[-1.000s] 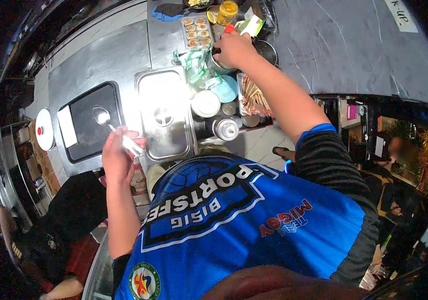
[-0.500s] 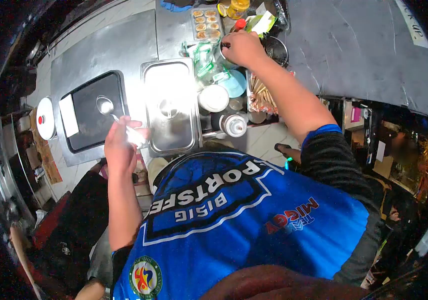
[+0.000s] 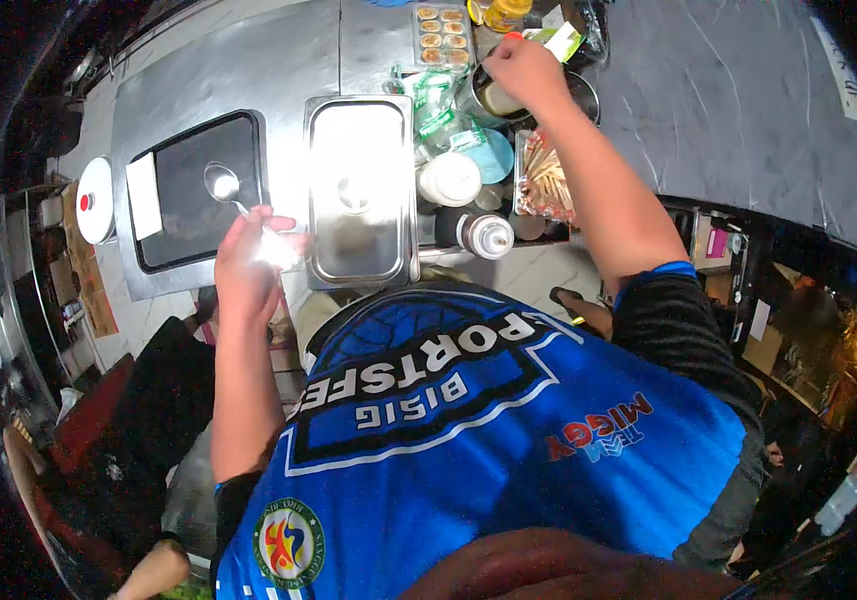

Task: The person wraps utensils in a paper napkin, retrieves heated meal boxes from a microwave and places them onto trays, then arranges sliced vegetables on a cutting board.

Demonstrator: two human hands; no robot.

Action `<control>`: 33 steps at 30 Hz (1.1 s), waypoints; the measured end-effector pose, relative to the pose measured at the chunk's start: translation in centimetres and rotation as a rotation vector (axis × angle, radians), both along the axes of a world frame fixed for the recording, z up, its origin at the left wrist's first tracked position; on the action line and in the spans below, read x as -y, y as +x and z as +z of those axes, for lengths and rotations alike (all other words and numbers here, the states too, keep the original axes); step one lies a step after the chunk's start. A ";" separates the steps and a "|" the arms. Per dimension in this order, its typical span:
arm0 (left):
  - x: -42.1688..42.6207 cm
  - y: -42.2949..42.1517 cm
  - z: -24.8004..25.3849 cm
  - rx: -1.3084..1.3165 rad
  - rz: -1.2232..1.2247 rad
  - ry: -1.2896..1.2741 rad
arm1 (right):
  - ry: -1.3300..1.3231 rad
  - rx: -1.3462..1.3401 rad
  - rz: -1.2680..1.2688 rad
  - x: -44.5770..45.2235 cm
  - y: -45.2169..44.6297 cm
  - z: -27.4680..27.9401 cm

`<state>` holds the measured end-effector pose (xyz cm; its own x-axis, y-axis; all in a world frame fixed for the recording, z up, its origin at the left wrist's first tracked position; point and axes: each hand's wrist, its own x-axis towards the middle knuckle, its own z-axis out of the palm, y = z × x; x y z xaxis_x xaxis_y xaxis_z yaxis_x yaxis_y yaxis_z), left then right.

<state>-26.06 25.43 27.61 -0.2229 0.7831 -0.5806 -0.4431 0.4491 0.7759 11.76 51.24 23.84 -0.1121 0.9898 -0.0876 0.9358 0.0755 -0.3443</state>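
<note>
My left hand [image 3: 249,255] is closed round the handle of a metal spoon [image 3: 223,184], whose bowl hangs over the black tray [image 3: 199,150]. Something white and glaring, perhaps a tissue, is also between its fingers. My right hand [image 3: 529,72] reaches across to a metal container [image 3: 469,104], its fingers pinched at the rim; what they hold is too small to make out. A pale content or object [image 3: 499,100] shows inside that container. Green-and-clear plastic packaging [image 3: 434,100] lies just left of it.
A steel pan lid [image 3: 359,235] lies between my hands. Nearby stand a white tub [image 3: 449,180], a squeeze bottle [image 3: 487,236], a box of wrapped sticks [image 3: 546,180] and a tray of small round items [image 3: 443,36]. Another person's arm [image 3: 157,572] is at the lower left.
The view has shifted, so the counter items sit higher and further right. My right hand has lifted a little off the container, showing its pale inside. My left hand still holds the spoon.
</note>
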 end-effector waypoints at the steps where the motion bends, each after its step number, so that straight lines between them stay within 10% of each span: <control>1: 0.2 -0.2 -0.3 0.003 0.006 -0.001 | 0.017 -0.050 0.004 0.0 0.3 0.8; 19: -0.2 -2.6 1.1 0.031 -0.197 0.003 | 0.101 -0.675 0.064 7.7 2.8 17.9; 33: -0.7 -10.7 2.7 0.176 -0.361 0.046 | 0.196 -0.716 -0.237 13.2 -0.5 16.7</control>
<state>-36.79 26.16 30.26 0.1707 0.8190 -0.5479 -0.3913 0.5666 0.7251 11.31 38.05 40.52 0.1414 0.9844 0.1048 0.4896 0.0225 -0.8717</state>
